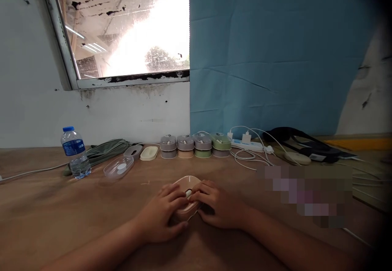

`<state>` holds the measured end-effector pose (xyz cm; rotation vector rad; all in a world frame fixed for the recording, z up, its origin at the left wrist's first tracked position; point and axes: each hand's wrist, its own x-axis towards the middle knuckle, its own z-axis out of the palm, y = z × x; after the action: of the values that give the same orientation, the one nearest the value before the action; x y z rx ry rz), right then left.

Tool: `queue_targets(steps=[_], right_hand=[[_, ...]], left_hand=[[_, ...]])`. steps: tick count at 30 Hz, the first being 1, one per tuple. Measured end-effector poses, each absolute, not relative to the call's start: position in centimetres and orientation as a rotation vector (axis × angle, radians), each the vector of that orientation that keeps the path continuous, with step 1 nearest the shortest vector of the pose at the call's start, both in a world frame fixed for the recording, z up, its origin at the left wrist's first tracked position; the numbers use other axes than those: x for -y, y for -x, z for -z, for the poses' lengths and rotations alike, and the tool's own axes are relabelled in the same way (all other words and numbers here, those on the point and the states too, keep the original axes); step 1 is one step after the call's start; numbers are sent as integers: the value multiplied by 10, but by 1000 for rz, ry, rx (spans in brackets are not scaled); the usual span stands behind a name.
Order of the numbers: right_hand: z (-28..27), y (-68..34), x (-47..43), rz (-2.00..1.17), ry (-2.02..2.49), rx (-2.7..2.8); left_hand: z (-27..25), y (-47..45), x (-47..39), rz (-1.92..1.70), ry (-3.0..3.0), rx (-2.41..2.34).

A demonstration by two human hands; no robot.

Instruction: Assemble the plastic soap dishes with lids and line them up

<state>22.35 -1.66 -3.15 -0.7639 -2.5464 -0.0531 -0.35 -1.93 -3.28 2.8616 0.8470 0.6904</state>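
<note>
Peach case [183, 182] is seemingly being worked at its opening [188, 192], left hand [162, 213] spreading fingers, right hand [222, 206] curling fingers, any pinch hidden; next move is needing steady bracing.

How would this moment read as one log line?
left hand: touching peach case | right hand: touching same case, opposite side | behind: stacked containers | far left: standing bottle

No text is legible, even on the bottle's [80, 167] label [72, 147].
</note>
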Motion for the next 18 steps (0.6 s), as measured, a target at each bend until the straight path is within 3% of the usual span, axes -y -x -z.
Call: queue_targets(steps=[7, 18], right_hand=[[35, -225, 13, 215, 852, 2316], [35, -222, 13, 137, 814, 2409]], left_hand=[[40, -21, 0, -859, -2690, -920], [37, -14, -3, -1059, -2352, -1116]])
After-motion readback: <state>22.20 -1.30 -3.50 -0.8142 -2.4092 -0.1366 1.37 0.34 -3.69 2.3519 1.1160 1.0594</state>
